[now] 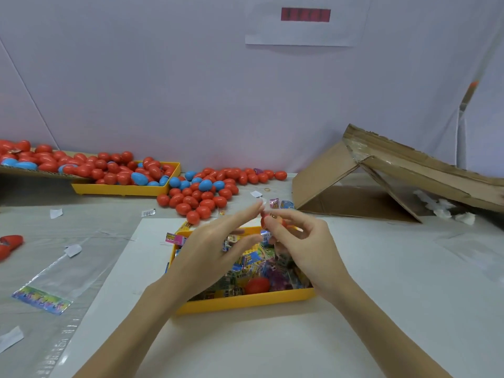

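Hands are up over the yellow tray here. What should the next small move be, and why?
Probably bring the left hand onto the red egg to steady it or press it closed. The right hand pinches that egg above the yellow tray, while the left hand is open beside it, holding nothing. Whether the egg is already closed is blurred.

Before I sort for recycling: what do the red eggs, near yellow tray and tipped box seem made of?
Red eggs: glossy plastic, judging by highlights. Near yellow tray: smooth moulded plastic, likely. Tipped box: matte corrugated cardboard, ragged brown edges.
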Demonstrator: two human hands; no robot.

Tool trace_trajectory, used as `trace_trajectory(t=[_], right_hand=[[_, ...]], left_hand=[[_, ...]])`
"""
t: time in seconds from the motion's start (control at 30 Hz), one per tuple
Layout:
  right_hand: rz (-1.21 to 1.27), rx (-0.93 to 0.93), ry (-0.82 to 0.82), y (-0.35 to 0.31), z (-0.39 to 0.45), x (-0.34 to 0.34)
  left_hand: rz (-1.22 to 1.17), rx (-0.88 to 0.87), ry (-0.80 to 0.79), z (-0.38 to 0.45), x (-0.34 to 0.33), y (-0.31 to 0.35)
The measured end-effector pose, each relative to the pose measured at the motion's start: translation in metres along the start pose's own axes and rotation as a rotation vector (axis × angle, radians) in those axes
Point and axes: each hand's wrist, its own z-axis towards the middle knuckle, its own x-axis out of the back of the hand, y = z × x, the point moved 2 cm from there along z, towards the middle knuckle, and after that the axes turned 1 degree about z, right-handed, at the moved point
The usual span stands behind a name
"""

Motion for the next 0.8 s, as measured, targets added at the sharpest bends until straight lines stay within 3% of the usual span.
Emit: trace_trajectory(t=[0.13, 0.2, 0.3, 0.4, 0.47, 0.6, 0.67, 0.8], right_hand=[[-0.497, 0.472, 0.308, -0.017, 0.027, 0.032], [-0.691, 0.56, 0.45, -0.03, 0.057, 0.058], [-0.899, 0.447, 0.587, -0.045, 0.109, 0.103], [-1.12, 0.198, 0.636, -0.043, 0.143, 0.138], [-1.259, 0.135, 0.633, -0.038, 0.151, 0.139], [-1.44, 0.369, 0.495, -0.021, 0.157, 0.087], [-1.386, 0.413, 0.359, -0.009, 0.159, 0.048], [-1.011, 0.276, -0.185, 0.013, 0.164, -0.037]], left_hand=[[0.158, 0.023, 0.105, 0.0, 0.018, -0.013], [0.26, 0.015, 0.107, 0.001, 0.023, -0.018], [0.397, 0.028, 0.054, 0.001, 0.026, -0.023], [0.468, 0.083, 0.04, -0.001, 0.029, -0.028], [0.526, 0.129, 0.03, -0.001, 0.031, -0.031], [0.662, 0.293, -0.038, -0.004, 0.032, -0.044], [0.69, 0.358, -0.042, -0.006, 0.033, -0.05], [0.741, 0.453, -0.085, -0.006, 0.035, -0.056]])
